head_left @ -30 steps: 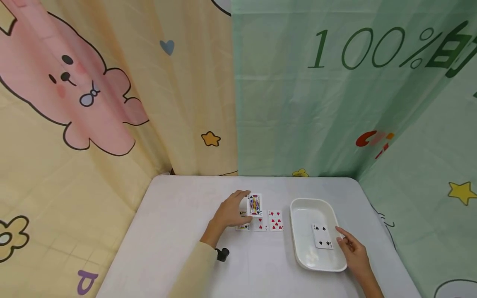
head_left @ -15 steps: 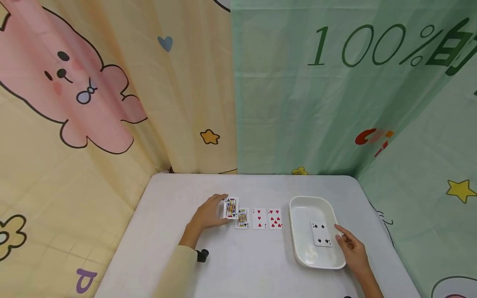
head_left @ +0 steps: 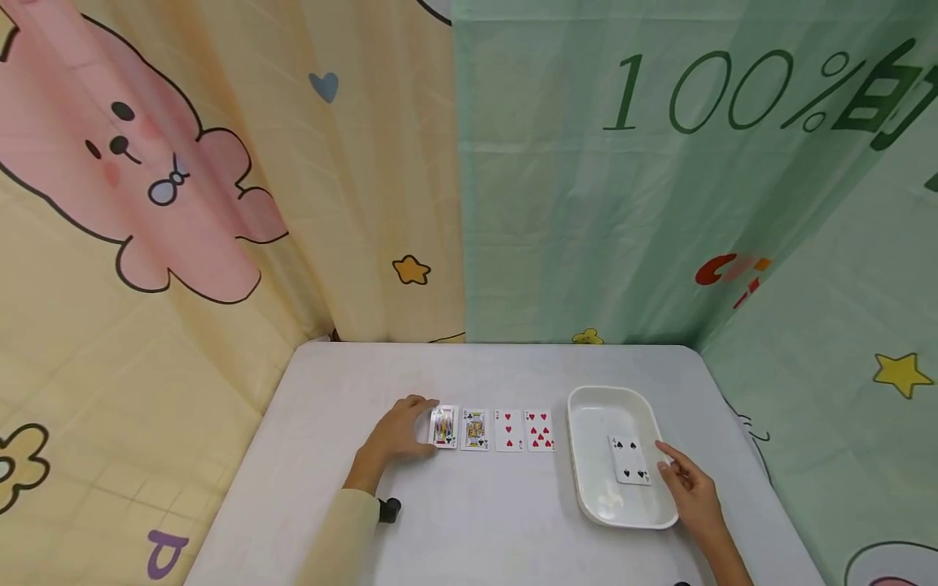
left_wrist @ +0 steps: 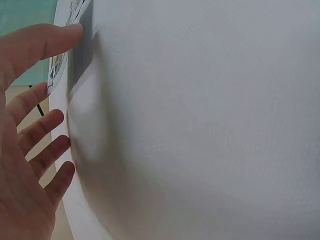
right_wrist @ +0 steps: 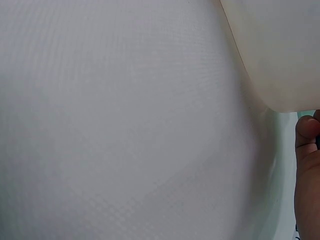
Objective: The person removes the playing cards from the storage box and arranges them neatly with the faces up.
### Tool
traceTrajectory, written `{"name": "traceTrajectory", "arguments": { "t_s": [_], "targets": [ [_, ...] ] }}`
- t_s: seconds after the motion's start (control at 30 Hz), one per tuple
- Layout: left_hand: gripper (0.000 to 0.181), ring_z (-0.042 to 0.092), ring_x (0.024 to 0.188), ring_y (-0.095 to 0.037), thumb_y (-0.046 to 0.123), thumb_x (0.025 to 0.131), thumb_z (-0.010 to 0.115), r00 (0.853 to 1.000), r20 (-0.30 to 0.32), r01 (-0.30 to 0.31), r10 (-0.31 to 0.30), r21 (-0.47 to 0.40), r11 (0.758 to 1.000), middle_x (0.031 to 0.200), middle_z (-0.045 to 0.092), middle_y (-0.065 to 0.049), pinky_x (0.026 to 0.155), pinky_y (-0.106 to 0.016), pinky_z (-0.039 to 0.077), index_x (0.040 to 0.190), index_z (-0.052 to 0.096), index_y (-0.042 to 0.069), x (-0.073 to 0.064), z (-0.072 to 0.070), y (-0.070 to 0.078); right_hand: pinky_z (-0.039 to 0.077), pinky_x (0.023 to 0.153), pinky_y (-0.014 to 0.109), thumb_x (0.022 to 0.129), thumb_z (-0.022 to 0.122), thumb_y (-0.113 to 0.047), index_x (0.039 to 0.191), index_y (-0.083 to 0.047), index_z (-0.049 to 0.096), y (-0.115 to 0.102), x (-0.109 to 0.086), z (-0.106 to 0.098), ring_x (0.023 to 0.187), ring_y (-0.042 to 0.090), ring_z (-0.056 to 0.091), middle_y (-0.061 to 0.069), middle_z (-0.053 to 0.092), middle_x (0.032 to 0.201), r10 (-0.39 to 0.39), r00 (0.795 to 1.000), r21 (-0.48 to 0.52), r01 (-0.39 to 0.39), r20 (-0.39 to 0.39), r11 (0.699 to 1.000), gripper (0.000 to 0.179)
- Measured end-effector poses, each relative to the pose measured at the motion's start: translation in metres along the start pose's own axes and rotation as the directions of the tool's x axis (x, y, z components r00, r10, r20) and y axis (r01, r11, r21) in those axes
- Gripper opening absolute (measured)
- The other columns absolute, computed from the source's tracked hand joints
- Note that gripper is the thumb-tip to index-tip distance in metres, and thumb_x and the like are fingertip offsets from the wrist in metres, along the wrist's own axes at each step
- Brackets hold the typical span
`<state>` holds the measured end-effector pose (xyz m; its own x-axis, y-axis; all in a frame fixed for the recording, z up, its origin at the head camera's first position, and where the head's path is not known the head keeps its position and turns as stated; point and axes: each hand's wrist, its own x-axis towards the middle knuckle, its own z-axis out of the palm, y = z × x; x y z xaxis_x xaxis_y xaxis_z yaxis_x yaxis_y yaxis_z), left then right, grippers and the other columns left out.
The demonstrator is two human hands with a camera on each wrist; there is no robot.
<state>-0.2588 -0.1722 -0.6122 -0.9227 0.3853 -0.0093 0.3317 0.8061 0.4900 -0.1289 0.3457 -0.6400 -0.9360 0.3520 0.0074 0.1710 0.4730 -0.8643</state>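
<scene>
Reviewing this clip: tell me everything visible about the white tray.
The tray is glossy, plastic-looking, roughly rectangular with rounded corners and raised walls. It stands open side up on the white table, right of four face-up cards. A face-up four of spades lies inside. The right hand is at its right rim; its exact hold is unclear.
</scene>
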Motion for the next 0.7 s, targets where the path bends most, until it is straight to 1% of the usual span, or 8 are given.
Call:
{"name": "traceTrajectory", "arguments": {
  "t_s": [0.2, 0.4, 0.53, 0.7],
  "targets": [
    [0.085, 0.05, 0.134, -0.036, 0.029, 0.068, 0.089, 1.0, -0.003, 0.028, -0.028, 0.001, 1.0, 0.145, 0.054, -0.013, 0.108, -0.056, 0.047, 0.146, 0.058, 0.015, -0.0026, 0.0013, -0.0008, 0.038, 0.055, 0.026, 0.105, 0.061, -0.025, 0.144, -0.009, 0.059, -0.0009, 0.0004, 0.0002, 0.068, 0.008, 0.041, -0.002, 0.047, 0.09, 0.0, 1.0, 0.01, 0.0, 0.003, 1.0, 0.043],
    [0.084, 0.05, 0.131, -0.035, 0.032, 0.068, 0.087, 0.999, -0.011, 0.035, -0.035, 0.048, 0.998, 0.143, 0.054, -0.012, 0.106, -0.054, 0.047, 0.145, 0.059, 0.014, -0.0011, 0.0037, 0.0, 0.038, 0.054, 0.026, 0.105, 0.061, -0.027, 0.144, -0.009, 0.059, -0.0008, 0.0003, -0.0002, 0.068, 0.009, 0.041, -0.001, 0.046, 0.09, -0.008, 1.0, 0.013, 0.008, 0.007, 1.0, 0.043],
    [0.084, 0.05, 0.13, -0.033, 0.035, 0.068, 0.086, 0.999, 0.005, 0.046, -0.046, 0.072, 0.996, 0.141, 0.054, -0.01, 0.106, -0.053, 0.047, 0.145, 0.059, 0.015, -0.0013, 0.004, 0.0019, 0.038, 0.054, 0.026, 0.105, 0.061, -0.027, 0.144, -0.009, 0.059, 0.0, 0.0, 0.0001, 0.068, 0.009, 0.041, -0.001, 0.046, 0.09, -0.014, 1.0, 0.008, 0.014, 0.005, 1.0, 0.043],
    [0.084, 0.049, 0.128, -0.032, 0.034, 0.069, 0.087, 0.998, 0.019, 0.056, -0.058, 0.077, 0.995, 0.139, 0.053, -0.009, 0.105, -0.053, 0.047, 0.146, 0.058, 0.014, -0.0012, 0.0019, 0.0054, 0.038, 0.053, 0.026, 0.105, 0.061, -0.026, 0.144, -0.009, 0.059, 0.0004, 0.0005, 0.0005, 0.067, 0.009, 0.04, -0.001, 0.046, 0.09, -0.014, 1.0, 0.016, 0.014, 0.0, 1.0, 0.042]
  ]
}}
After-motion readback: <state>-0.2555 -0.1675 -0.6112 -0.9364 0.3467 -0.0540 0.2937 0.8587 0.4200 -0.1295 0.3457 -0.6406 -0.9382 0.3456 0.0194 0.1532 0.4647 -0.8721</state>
